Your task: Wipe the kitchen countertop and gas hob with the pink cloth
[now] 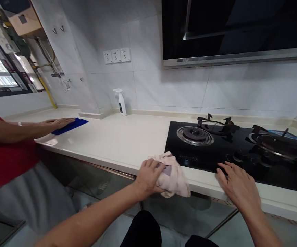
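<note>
My left hand [149, 176] is closed on a crumpled pinkish-white cloth [172, 175], pressed on the front edge of the cream countertop [117, 140] at the near left corner of the black glass gas hob [240, 152]. My right hand [237, 183] lies flat with fingers spread on the counter's front edge, fingertips touching the hob's front rim near its knobs [237, 157]. It holds nothing.
At the left, another person in a red top presses a hand [61, 122] on a blue cloth [70, 126] on the counter. A white spray bottle [120, 102] stands by the tiled wall. A burner [195, 134], loose pan supports [216, 125] and a range hood [237, 31] are to the right.
</note>
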A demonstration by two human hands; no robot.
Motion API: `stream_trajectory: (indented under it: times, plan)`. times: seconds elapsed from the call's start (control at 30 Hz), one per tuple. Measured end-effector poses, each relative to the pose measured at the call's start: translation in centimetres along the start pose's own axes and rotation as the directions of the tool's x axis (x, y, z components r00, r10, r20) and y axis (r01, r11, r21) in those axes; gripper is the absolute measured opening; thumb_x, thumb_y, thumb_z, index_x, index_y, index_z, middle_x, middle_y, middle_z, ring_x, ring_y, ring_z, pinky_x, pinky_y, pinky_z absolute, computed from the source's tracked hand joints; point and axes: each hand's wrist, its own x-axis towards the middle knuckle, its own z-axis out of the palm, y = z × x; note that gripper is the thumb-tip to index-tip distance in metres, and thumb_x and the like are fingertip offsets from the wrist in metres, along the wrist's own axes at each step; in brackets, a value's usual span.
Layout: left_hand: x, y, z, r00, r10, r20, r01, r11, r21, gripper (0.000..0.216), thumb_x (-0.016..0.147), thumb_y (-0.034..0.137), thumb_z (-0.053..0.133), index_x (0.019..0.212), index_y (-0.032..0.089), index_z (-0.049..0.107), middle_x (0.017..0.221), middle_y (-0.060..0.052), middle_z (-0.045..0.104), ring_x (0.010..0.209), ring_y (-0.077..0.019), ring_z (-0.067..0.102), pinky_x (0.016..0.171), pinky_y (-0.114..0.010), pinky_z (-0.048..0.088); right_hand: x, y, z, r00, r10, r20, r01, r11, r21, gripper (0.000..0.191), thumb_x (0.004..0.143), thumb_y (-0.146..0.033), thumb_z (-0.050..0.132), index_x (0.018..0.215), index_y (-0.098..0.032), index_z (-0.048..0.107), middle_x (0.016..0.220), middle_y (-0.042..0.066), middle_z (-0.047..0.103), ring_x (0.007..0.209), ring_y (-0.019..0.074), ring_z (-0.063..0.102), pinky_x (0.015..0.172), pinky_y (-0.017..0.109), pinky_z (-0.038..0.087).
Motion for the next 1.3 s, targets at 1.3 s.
stream_trajectory:
  times: [1.3]
  plan:
    - [4.5,-8.0,1.3,0.969,-0.238,-0.059,0.219,0.948,-0.230,0.057,0.096,0.065,0.048,0.126,0.025,0.076,0.139,-0.014,0.068,0.133,-0.0355,0.061,0.111,-0.054,0.050,-3.0,7.2,-3.9,0.983,-0.087,-0.163,0.098,0.993,0.061,0.048,0.104,-0.055,0.041,0.122,-0.019,0.068,0.110,0.013,0.074,0.103,0.0298,0.063,0.093,0.045,0.043]
